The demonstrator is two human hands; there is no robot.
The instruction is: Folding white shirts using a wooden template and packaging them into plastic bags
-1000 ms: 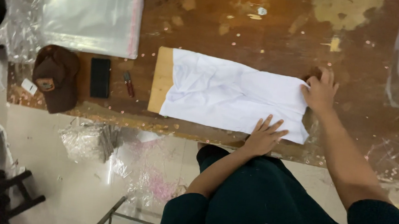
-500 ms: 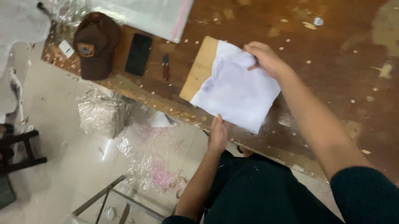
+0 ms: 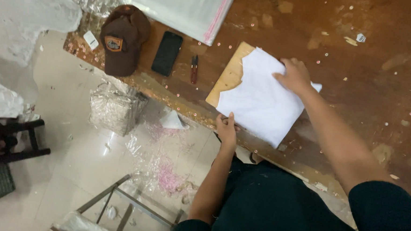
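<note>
A folded white garment (image 3: 262, 102) lies over a thin wooden board (image 3: 228, 74) at the near edge of a worn brown table (image 3: 367, 77). My right hand (image 3: 293, 75) presses flat on the garment's far edge, fingers spread. My left hand (image 3: 226, 127) grips the garment's near-left corner at the table edge, thumb on top. Only the board's left end shows from under the cloth.
A brown cap (image 3: 123, 38), a black phone (image 3: 167, 53) and a small red-handled tool (image 3: 194, 68) lie left of the board. A stack of clear plastic bags (image 3: 183, 6) lies behind them. Crumpled plastic wrap (image 3: 114, 108) and a dark stool (image 3: 12, 138) stand on the pale floor.
The garment went from spread out long to folded into a compact square. My right hand came in from the far right end onto the fold. My left hand shifted to the near-left corner.
</note>
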